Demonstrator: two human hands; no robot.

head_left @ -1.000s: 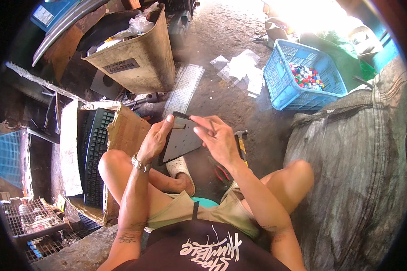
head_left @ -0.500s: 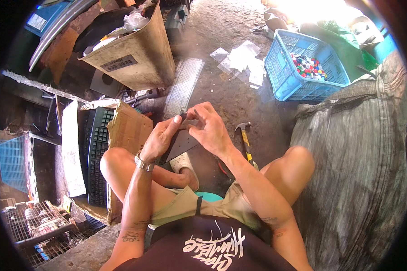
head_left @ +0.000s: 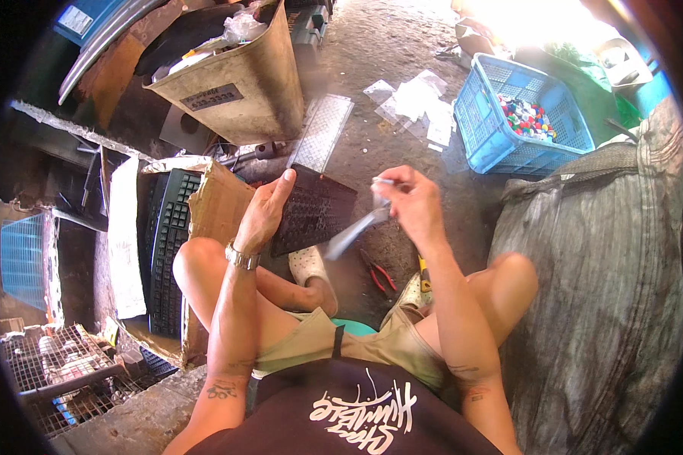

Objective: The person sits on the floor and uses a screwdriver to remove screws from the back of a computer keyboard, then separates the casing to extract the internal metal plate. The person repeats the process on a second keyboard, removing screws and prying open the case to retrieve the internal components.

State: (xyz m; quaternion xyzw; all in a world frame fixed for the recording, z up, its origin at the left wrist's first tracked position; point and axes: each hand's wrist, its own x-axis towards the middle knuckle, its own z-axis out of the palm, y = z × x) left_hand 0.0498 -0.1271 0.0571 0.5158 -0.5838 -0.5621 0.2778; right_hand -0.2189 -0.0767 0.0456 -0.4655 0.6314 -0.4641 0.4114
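Above the brown floor (head_left: 391, 53), the left hand (head_left: 265, 215) grips a dark panel (head_left: 319, 206), probably light, stiff and best held edgewise, while the right hand (head_left: 417, 206) pinches a blurred, seemingly flexible pale strip (head_left: 354, 232).

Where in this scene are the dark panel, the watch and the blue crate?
Dark panel (head_left: 320, 211), head view: middle of its textured face.
Watch (head_left: 241, 258), head view: middle of its metal band.
Blue crate (head_left: 480, 125), head view: its left outer wall, below the rim.

The left hand (head_left: 262, 216) holds a dark flat panel (head_left: 317, 211) while the right hand (head_left: 413, 203) pinches a blurred pale strip (head_left: 358, 230).
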